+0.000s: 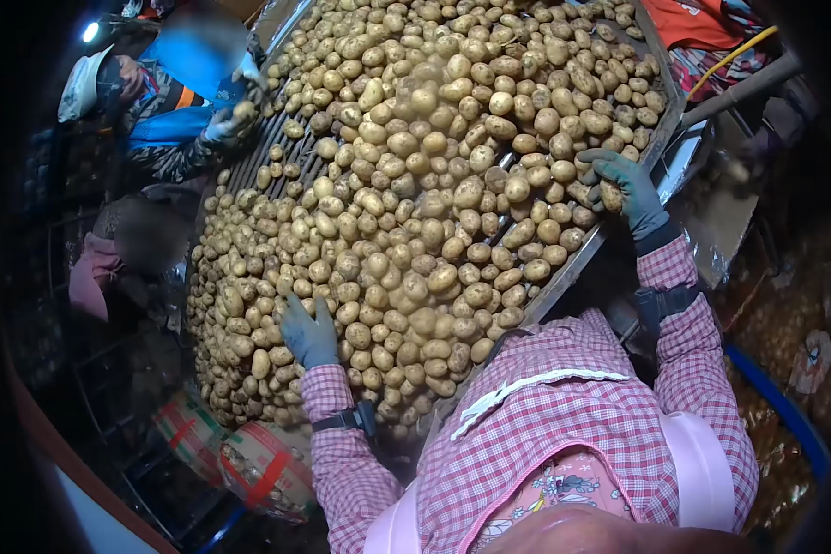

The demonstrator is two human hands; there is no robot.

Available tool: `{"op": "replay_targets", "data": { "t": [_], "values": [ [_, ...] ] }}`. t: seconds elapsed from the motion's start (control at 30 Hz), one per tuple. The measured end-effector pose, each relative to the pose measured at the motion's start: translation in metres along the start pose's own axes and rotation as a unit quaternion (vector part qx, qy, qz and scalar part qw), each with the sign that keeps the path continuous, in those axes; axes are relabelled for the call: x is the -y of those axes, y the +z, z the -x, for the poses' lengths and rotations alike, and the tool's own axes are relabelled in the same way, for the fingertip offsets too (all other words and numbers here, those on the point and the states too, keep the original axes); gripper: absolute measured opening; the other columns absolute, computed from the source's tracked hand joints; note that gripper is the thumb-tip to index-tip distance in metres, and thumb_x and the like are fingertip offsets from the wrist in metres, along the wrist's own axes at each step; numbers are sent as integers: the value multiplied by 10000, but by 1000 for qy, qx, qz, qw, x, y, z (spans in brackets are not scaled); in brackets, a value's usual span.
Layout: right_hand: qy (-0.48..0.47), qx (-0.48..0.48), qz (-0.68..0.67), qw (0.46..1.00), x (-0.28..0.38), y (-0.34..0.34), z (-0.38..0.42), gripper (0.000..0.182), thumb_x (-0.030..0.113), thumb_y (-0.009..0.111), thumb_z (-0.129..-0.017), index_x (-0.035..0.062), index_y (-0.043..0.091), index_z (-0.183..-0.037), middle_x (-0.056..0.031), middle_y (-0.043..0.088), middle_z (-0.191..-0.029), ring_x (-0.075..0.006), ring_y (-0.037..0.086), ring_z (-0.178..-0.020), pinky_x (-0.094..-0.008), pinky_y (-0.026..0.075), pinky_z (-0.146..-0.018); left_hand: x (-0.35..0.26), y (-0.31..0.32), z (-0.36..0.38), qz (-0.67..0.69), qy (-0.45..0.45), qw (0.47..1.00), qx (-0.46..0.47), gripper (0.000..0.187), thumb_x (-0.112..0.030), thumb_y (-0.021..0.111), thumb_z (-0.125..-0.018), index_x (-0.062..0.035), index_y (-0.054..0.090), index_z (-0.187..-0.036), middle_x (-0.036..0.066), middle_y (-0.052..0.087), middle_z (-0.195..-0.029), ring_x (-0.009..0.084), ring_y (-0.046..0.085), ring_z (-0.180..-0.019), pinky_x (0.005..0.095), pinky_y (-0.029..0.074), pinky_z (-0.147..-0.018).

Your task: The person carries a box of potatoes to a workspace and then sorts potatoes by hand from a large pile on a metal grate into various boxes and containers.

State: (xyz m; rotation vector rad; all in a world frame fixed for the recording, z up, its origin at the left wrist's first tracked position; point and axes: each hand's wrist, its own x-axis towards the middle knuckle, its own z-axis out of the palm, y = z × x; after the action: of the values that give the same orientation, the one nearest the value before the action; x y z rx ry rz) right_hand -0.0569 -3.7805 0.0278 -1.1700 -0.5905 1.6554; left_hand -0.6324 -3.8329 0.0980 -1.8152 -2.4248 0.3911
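Observation:
Potatoes [415, 198] lie heaped across a slatted sorting table [266, 152]. My left hand [310, 334], in a grey-green glove, rests on the near left part of the heap. Its thumb and fingers are spread, with nothing held that I can see. At the table's right edge, my right hand [632, 189], in the same kind of glove, curls round a single potato [610, 196]. More potatoes lie just left of that hand.
A metal rim [572, 270] borders the heap near my body. Across at the upper left, a person in blue [162, 129] has gloved hands at the table edge. Packed bags [266, 466] with red bands stand lower left. A blue hose [785, 406] runs along the right.

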Motion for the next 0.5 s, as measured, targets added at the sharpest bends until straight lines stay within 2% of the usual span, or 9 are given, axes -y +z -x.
{"op": "replay_targets", "data": {
  "t": [0.17,0.23,0.3,0.33,0.37,0.4,0.43,0.47,0.5],
  "values": [
    [9,-30,3,1000,-3,11,-7,309,178,630,-970,21,659,-1234,-60,669,-876,-146,658,-654,-252,557,-543,-44,3,-12,54,-62,993,87,1069,-749,459,-917,17,120,-1582,296,389,-1488,420,555,-1234,507,451,-1031],
    [9,-27,13,1000,2,15,-8,307,183,626,-974,29,659,-1238,-63,672,-882,-145,657,-650,-257,558,-537,-84,-36,-10,224,-100,960,138,1063,-660,574,-916,-4,81,-1592,324,259,-1576,452,490,-1328,478,408,-1133],
    [17,-2,-9,1000,-8,15,-22,308,197,618,-983,42,658,-1247,-69,676,-897,-147,655,-646,-261,558,-530,-79,14,-23,261,9,961,87,1009,-537,629,-933,-35,69,-1605,315,177,-1611,445,326,-1451,482,341,-1181],
    [11,9,3,1000,-8,20,-24,306,198,607,-992,40,656,-1250,-71,676,-909,-147,652,-651,-258,554,-525,-92,22,-26,361,-46,927,89,989,-465,650,-934,-23,73,-1603,314,178,-1609,419,300,-1468,445,337,-1186],
    [10,20,-6,1000,-9,26,-25,305,196,605,-993,41,656,-1251,-72,675,-913,-146,650,-656,-257,551,-524,-107,21,-27,445,-32,892,70,984,-414,670,-930,-22,71,-1605,305,190,-1606,402,321,-1457,421,349,-1178],
    [8,27,-11,1000,-9,31,-25,304,194,603,-995,42,655,-1253,-73,674,-916,-145,648,-661,-256,549,-523,-129,1,-29,568,-40,813,126,1024,-411,682,-930,-36,9,-1605,305,147,-1620,418,295,-1469,445,334,-1191],
    [8,27,6,1000,-9,37,-24,305,190,600,-997,32,653,-1253,-77,675,-919,-141,645,-669,-253,548,-525,-154,-19,-27,511,-73,846,134,1080,-456,682,-926,-68,-65,-1602,318,101,-1626,453,268,-1474,474,305,-1207],
    [3,31,20,999,-10,41,-25,307,192,597,-999,29,652,-1253,-77,674,-916,-140,645,-669,-253,547,-522,-164,-22,-26,466,-85,870,133,1149,-540,695,-882,-23,-39,-1600,313,146,-1625,422,263,-1485,414,249,-1223],
    [-3,34,33,999,-13,45,-25,309,193,595,-1000,25,651,-1253,-77,673,-914,-140,645,-670,-253,547,-520,-177,-18,-32,480,-112,859,139,1146,-578,684,-873,-99,-47,-1615,304,85,-1640,438,234,-1494,446,259,-1221]
  ]
}}
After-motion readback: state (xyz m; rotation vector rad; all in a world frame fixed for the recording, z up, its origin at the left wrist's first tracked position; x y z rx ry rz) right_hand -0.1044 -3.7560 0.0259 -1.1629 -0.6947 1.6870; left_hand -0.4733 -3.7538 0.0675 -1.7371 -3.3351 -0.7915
